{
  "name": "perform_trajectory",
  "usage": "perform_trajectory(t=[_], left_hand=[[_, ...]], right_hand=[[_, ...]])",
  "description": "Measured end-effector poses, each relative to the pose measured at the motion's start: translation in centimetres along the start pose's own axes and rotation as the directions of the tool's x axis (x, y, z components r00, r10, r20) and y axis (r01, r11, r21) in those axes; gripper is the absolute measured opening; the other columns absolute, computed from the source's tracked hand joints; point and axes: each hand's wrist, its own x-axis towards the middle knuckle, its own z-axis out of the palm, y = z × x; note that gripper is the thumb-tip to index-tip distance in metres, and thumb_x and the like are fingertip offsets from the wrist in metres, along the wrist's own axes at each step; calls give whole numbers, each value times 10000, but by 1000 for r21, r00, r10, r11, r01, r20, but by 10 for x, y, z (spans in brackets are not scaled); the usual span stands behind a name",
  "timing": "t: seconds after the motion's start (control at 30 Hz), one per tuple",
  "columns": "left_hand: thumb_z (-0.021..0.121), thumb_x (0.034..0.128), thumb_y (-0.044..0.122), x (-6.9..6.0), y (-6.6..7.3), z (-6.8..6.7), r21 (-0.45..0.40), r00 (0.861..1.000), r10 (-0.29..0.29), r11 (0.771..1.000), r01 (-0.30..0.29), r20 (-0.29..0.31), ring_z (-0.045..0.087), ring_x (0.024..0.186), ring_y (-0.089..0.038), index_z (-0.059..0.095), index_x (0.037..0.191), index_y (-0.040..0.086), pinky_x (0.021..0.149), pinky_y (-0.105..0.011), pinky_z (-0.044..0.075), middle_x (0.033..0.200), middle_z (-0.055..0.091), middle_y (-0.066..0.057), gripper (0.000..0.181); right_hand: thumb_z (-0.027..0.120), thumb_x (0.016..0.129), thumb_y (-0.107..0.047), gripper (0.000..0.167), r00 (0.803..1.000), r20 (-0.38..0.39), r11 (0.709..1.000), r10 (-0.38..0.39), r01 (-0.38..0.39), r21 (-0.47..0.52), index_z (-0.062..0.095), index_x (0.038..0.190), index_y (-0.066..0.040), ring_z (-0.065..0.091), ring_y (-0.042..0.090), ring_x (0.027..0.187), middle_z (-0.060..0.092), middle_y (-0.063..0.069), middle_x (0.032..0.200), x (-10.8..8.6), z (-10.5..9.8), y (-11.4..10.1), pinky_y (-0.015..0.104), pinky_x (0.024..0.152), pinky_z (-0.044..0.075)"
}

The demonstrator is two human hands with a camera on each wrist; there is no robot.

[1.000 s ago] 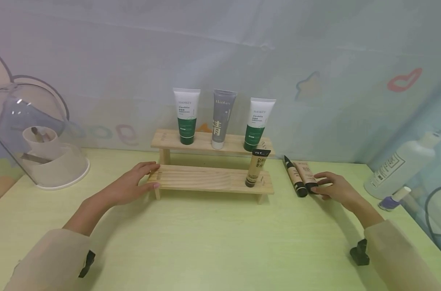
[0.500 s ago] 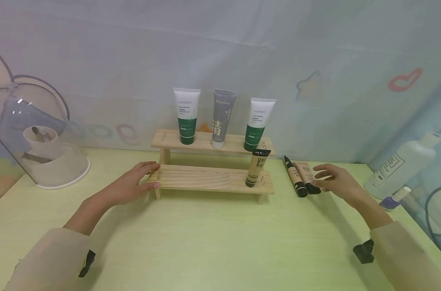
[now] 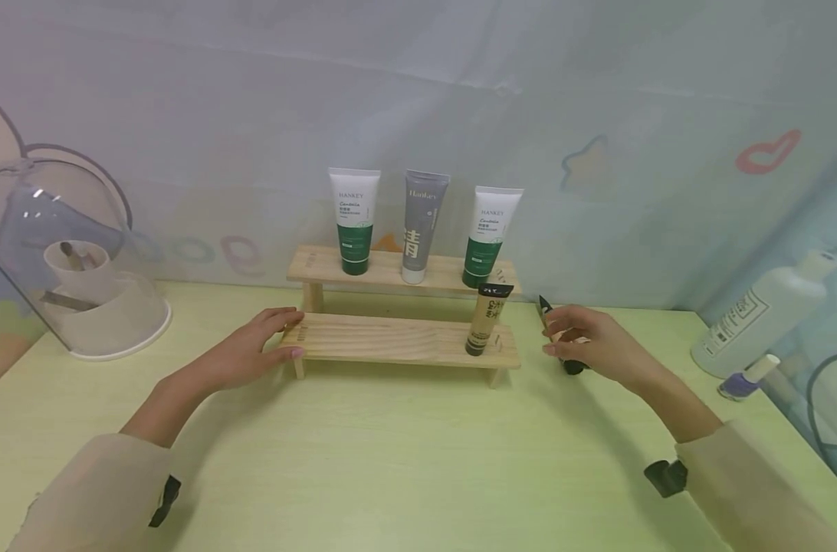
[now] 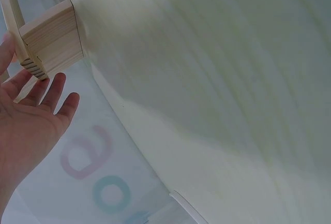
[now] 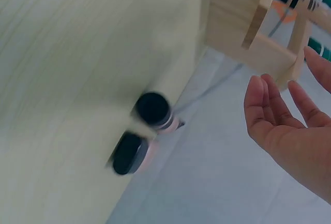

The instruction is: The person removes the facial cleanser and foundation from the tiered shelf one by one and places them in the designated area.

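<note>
My left hand (image 3: 244,354) holds the left end of a two-tier wooden display rack (image 3: 391,337), its thumb at the front edge and fingers at the back. In the left wrist view, the left hand (image 4: 33,113) has the board end (image 4: 33,63) between thumb and fingers. My right hand (image 3: 601,346) hovers over two makeup tubes lying on the table, partly hiding them. Holding nothing, the right hand (image 5: 289,123) has bent, parted fingers in the right wrist view. There the pen-shaped tube (image 5: 153,109) and the BB cream tube (image 5: 129,152) show their black caps.
On the top tier stand two white-and-green tubes (image 3: 355,222) (image 3: 489,234) and a grey tube (image 3: 421,226). A beige tube (image 3: 485,320) stands on the lower tier. A domed organizer (image 3: 115,307) is left; a pump bottle (image 3: 759,318) and purple nail polish (image 3: 739,383) stand right.
The right hand has left the BB cream tube, lifting first and then moving left over both lying tubes towards the rack. The left hand has stayed at the rack's end.
</note>
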Motion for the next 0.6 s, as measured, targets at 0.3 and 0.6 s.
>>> perform_trajectory(t=[0.3, 0.6], left_hand=[[536, 934, 272, 0, 0, 0, -7, 1000, 0, 1000, 0, -2, 317, 1227, -448, 306, 1368, -88, 969, -589, 257, 1393, 248, -285, 609], [534, 935, 276, 0, -1, 0, -5, 1000, 0, 1000, 0, -2, 318, 1226, -452, 305, 1370, -84, 967, -595, 256, 1394, 244, -287, 610]], right_hand=[[664, 833, -68, 337, 993, 15, 993, -120, 119, 18, 548, 1137, 21, 581, 233, 910, 596, 162, 1030, 9, 24, -20, 301, 758, 486], [667, 833, -80, 332, 993, -23, 993, -119, 119, 17, 559, 1131, 22, 582, 249, 908, 595, 149, 1036, 14, 44, -32, 338, 733, 488]])
